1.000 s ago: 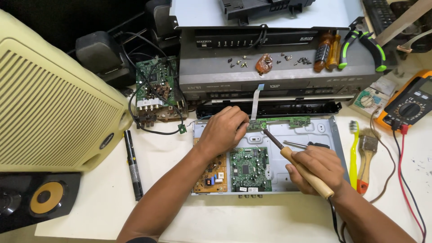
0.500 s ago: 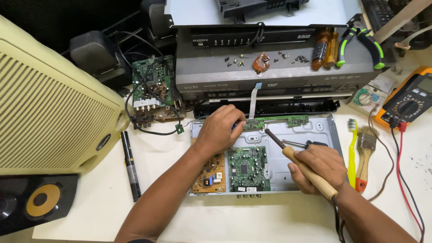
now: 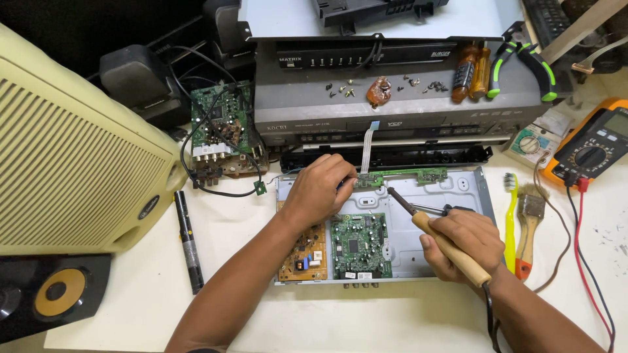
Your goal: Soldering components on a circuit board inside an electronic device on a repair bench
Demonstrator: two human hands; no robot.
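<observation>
Head view: my right hand (image 3: 461, 238) closed around the wooden-handled soldering iron (image 3: 435, 232), tip angled up-left toward the narrow green strip board (image 3: 405, 175) at the back edge of the open metal chassis (image 3: 481, 189); my left hand (image 3: 320, 189) pinches that strip board at its left end, beside the white ribbon cable (image 3: 368, 140); judgement: keep the left fingers steady and clear of the tip, touch only the joint, don't drag across the ribbon; square green board (image 3: 358, 245) and orange power board (image 3: 302, 256) sit in the chassis, near me; white bench (image 3: 216, 229) is cluttered: cream speaker (image 3: 72, 157) left, grey player (image 3: 392, 98) behind with loose screws (image 3: 343, 88), multimeter (image 3: 592, 150), yellow toothbrush (image 3: 510, 216), paintbrush (image 3: 528, 225) right.
</observation>
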